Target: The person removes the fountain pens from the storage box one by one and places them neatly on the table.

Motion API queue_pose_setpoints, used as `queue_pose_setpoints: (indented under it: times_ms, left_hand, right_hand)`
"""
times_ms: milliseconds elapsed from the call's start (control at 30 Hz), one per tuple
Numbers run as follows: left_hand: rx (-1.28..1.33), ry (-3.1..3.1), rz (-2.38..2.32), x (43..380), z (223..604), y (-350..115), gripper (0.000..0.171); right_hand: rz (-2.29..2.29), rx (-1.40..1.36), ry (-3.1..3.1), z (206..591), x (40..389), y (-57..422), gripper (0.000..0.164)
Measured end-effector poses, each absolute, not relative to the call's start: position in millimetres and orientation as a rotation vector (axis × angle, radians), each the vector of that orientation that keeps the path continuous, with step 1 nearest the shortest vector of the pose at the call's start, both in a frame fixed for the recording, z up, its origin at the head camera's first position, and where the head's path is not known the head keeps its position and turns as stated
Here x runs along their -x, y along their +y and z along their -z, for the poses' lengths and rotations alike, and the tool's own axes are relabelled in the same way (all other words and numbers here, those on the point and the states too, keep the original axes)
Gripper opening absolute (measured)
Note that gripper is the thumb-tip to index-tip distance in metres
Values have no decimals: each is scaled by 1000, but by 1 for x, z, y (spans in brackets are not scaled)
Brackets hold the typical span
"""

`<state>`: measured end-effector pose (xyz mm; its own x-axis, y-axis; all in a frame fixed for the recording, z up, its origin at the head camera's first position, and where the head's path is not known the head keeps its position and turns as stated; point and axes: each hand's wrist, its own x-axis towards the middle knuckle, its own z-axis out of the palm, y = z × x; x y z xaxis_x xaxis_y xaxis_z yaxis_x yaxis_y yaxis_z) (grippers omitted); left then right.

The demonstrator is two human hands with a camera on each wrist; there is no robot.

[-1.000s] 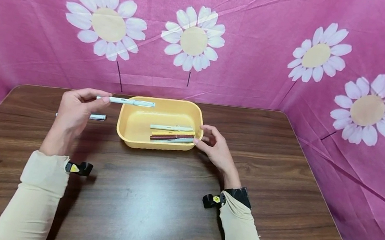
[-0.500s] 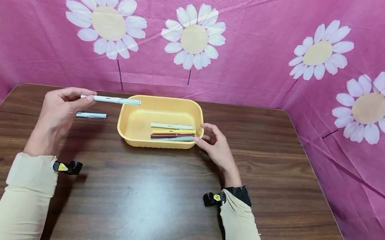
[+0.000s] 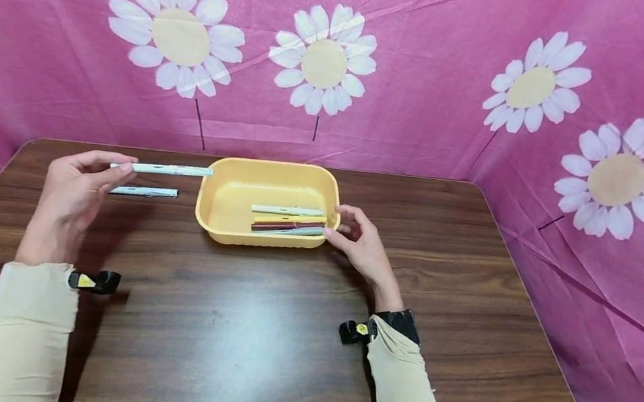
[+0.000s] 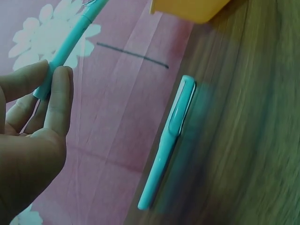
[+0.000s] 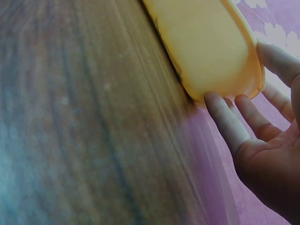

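Observation:
My left hand (image 3: 74, 192) pinches a pale blue capped pen (image 3: 173, 170) by one end, thumb against fingers. The pen is held level above the table, its far tip overlapping the left rim of the yellow plastic box (image 3: 258, 241) in the head view. Below it, a second light blue pen (image 4: 168, 126) with a clip lies on the wood. My right hand (image 3: 362, 243) holds the box's right end, thumb at the near corner and fingers along the outside. Inside lie a pale pen (image 3: 281, 210), a yellow pen (image 3: 270, 221), a dark red pen (image 3: 276, 227) and a grey-blue pen (image 3: 307, 232).
The brown wooden table (image 3: 217, 350) ends at the back against a pink cloth (image 3: 420, 105) printed with white daisies. More of that cloth hangs on the right side. Both wrists carry a small black camera mount (image 3: 97, 281).
My left hand has moved left with the pen, drawing it from over the box to its left rim. More of the table pen showed, then was partly covered again. The right hand and box stayed put.

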<state>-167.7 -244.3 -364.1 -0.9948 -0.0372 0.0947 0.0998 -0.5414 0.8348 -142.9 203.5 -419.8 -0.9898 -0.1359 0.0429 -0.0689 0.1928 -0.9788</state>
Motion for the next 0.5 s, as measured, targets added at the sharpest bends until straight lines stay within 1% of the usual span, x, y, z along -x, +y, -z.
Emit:
queue_pose_setpoints:
  times_ms: [500]
  left_hand:
    - [64,-1400,2782,161,384,-278,20]
  right_hand:
    - [1971,216,2360,418,142,203,49]
